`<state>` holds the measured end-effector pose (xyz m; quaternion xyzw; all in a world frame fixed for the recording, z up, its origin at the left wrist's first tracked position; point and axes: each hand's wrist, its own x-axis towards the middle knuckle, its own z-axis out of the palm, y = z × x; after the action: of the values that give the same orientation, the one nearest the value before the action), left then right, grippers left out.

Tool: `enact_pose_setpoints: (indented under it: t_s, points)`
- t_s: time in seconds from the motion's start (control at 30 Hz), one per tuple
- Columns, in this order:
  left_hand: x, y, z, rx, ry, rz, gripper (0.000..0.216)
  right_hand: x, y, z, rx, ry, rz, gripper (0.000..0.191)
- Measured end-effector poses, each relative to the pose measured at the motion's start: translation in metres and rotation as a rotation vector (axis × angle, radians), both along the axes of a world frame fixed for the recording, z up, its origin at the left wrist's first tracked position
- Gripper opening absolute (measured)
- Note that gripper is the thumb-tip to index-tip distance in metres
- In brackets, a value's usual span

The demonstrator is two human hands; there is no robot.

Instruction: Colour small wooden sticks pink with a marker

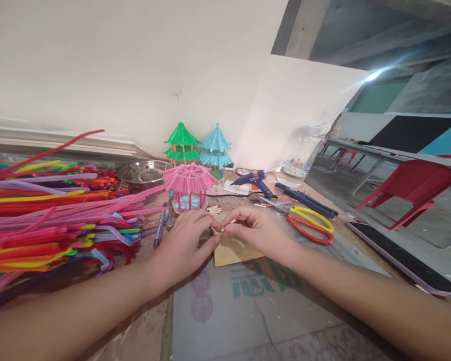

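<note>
My left hand [188, 240] and my right hand [250, 226] meet over a small brown cardboard piece [235, 252] on the table. Both pinch a short pale wooden stick [221, 229] between thumb and fingertips, the fingers of each hand curled closed. Just behind the hands stands a pink pipe-cleaner pavilion [190, 185] with a ribbed roof. A few more short sticks [213, 209] lie beside its base.
A large heap of coloured pipe cleaners [52, 215] fills the left. At the back stand green [182, 142] and blue [215, 148] pavilions and a metal bowl [143, 172]. A blue glue gun [254, 181], red-yellow scissors [308, 220], a plastic jar [300, 158] and a tablet [406, 260] lie right.
</note>
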<state>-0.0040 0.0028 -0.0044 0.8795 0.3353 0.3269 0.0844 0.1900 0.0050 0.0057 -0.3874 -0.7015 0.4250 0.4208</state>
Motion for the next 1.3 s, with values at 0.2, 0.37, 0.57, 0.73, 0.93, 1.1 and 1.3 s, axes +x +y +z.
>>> enact_pose_setpoints:
  t_s: [0.2, 0.37, 0.57, 0.73, 0.93, 1.1, 1.3]
  points:
    - [0.001, -0.001, -0.001, -0.086, 0.223, 0.046, 0.026, 0.025, 0.026, 0.004, 0.131, -0.210, -0.121, 0.009]
    - [0.001, -0.004, 0.002, -0.084, 0.235, 0.051, 0.023, 0.032, 0.039, 0.006, 0.279, -0.546, -0.198, 0.010]
    - [0.001, -0.004, 0.001, -0.072, 0.231, 0.053, 0.022, 0.000, 0.053, 0.006, 0.452, -0.615, -0.183, 0.009]
    - [0.001, -0.004, 0.001, -0.072, 0.243, 0.048, 0.021, -0.004, 0.066, 0.019, 0.492, -0.661, -0.209, 0.011]
    - [0.001, -0.001, 0.001, -0.038, 0.208, 0.031, 0.021, 0.052, 0.064, 0.041, 0.368, -0.775, -0.308, 0.018]
    - [0.000, 0.000, -0.001, -0.048, 0.206, 0.046, 0.022, 0.082, 0.058, 0.032, 0.319, -0.914, -0.333, 0.014]
    - [0.000, 0.000, -0.002, -0.055, 0.222, 0.054, 0.024, 0.081, 0.058, 0.015, 0.344, -1.013, -0.322, 0.015]
